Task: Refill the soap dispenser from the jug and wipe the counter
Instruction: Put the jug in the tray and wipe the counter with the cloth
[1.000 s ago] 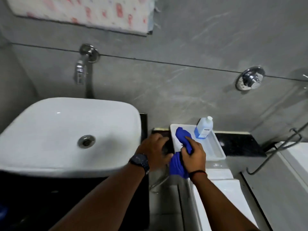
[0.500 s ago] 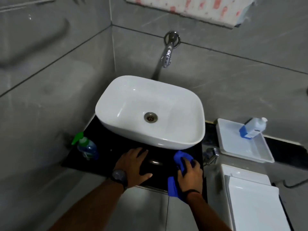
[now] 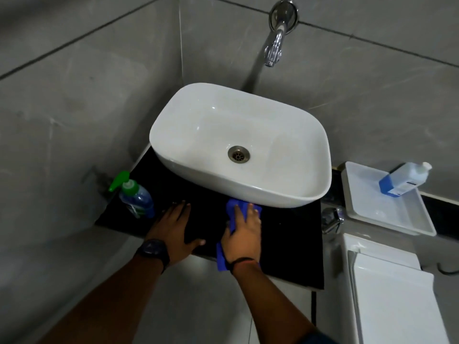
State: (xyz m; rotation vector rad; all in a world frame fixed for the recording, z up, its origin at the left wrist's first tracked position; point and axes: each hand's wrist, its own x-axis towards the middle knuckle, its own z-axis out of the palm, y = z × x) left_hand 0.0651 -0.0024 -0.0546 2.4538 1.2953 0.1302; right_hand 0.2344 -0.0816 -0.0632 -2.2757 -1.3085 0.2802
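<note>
I press my right hand [image 3: 242,234] flat, fingers together on the cloth [image 3: 232,214], to wipe the surface [image 3: 285,244] just before the basin [image 3: 285,192]. My left hand [image 3: 173,228] braces, fingers spread. The dispenser [image 3: 135,198] stands left of the basin; the jug [image 3: 403,180] in 1 tray [image 3: 387,219], right.

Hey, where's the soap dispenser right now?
The soap dispenser stands at the left end of the black counter, left of the basin, just beyond the left hand.
</note>
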